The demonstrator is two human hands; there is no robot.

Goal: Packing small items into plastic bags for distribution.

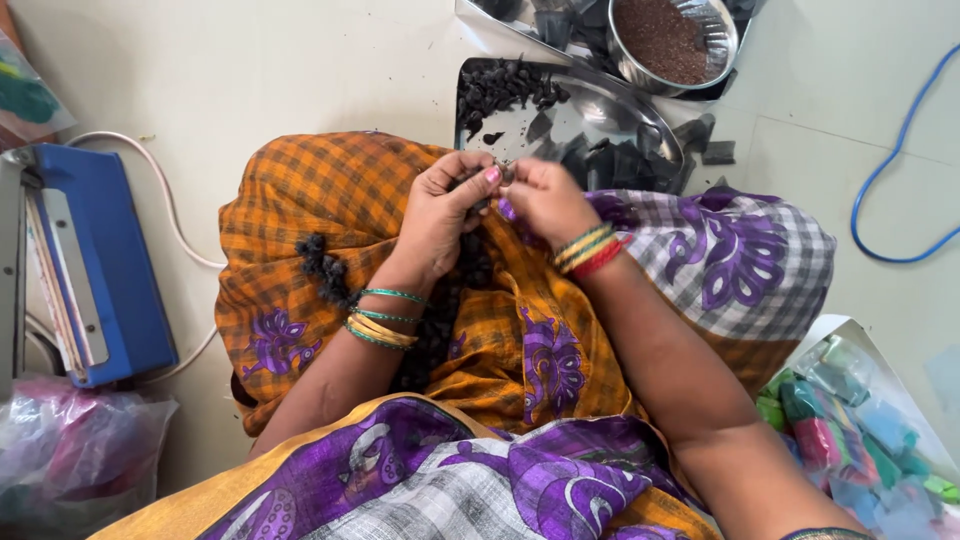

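Pale floor; both hands [495, 200] meet over lap, pinching small dark piece [503, 172].

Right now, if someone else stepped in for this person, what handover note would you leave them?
Left hand and right hand: together over the lap, fingertips pinching one small dark piece between them.
Dark pieces: a heap on the steel tray ahead, more lying in the cloth on the lap.
Steel bowl beyond the tray holds brown seeds.
Done: cannot tell how many pieces are finished.
Left: the heap on the tray and the pieces in the lap.
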